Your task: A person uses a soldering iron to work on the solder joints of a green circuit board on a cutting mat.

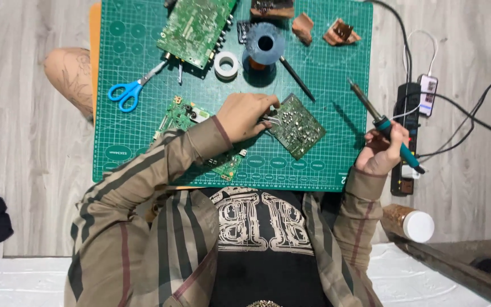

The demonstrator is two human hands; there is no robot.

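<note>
Broadly, a green cutting mat [336, 165] covers the surface, and near its middle lies a small circuit board [298, 126], solder side up. The left hand [245, 116] is curled shut on thin tweezers [272, 120] touching the board's edge, while the right hand [383, 152] grips a soldering iron [383, 124] held clear; this looks like the pause before a joint, so the tip must next come down accurately beside the tweezers.

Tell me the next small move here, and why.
Probably bring the soldering iron in the right hand over to the small board. Its tip hangs off to the board's right, while the left hand pins the board's edge with tweezers.
</note>
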